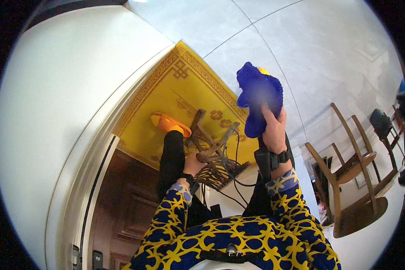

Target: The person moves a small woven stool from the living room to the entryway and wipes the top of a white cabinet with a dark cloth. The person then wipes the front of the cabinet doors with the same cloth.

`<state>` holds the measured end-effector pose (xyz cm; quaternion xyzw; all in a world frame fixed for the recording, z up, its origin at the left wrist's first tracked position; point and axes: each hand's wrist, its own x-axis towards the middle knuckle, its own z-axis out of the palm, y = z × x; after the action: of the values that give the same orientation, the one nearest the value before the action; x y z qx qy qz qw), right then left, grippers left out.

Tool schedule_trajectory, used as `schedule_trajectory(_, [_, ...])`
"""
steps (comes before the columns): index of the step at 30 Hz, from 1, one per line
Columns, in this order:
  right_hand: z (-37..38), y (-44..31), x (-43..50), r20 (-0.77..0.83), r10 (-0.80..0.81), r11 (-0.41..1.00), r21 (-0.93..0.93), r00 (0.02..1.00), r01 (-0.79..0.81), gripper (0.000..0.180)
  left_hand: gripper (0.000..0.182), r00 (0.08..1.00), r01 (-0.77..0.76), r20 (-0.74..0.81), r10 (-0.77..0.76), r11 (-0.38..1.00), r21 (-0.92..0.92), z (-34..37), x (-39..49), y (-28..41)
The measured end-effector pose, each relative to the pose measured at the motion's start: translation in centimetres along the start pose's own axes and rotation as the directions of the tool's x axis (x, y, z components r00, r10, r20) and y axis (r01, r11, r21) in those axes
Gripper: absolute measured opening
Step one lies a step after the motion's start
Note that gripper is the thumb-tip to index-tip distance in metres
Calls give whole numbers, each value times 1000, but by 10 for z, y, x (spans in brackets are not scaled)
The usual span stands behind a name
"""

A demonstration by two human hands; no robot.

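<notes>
My right hand (275, 133) holds a crumpled blue plush cloth (256, 86) out in front of me, with the thumb on top. My left hand (193, 165) grips a small wooden stool (219, 145) by its frame, near a rounded end. The stool is tilted, its legs pointing away from me, and a slatted or woven part (214, 173) shows beneath. The fingers wrapped around the wood are partly hidden. Dark cables (237, 184) hang in front of the stool between my forearms.
A yellow patterned mat (152, 101) lies under my feet, beside grey floor tiles (324, 64). One orange shoe (170, 124) is visible on it. A brown panelled door (131, 199) and a white panel (64, 84) stand at left; wooden chairs (354, 165) stand at right.
</notes>
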<state>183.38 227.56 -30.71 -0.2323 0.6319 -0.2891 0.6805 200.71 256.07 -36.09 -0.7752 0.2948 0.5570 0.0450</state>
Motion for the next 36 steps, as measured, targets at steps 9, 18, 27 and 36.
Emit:
schedule_trajectory(9, [4,-8,8,40,-71,997,15,997,70,27,44,954,-103,285,88,994,39,22,9,6])
schedule_trajectory(18, [10,-25,8,40,-121,993,2,992,121,25,43,802,-341,554,225,933,114,79,24,49])
schedule_trajectory(27, [25,-47,4,50,-178,983,53,983,176,22,80,848,-412,320,422,905,-104,89,40,33])
schedule_trajectory(36, [26,-52,17,-4,-216,976,-6,976,216,23,65,778,-183,617,117,982,45,-9,61,52])
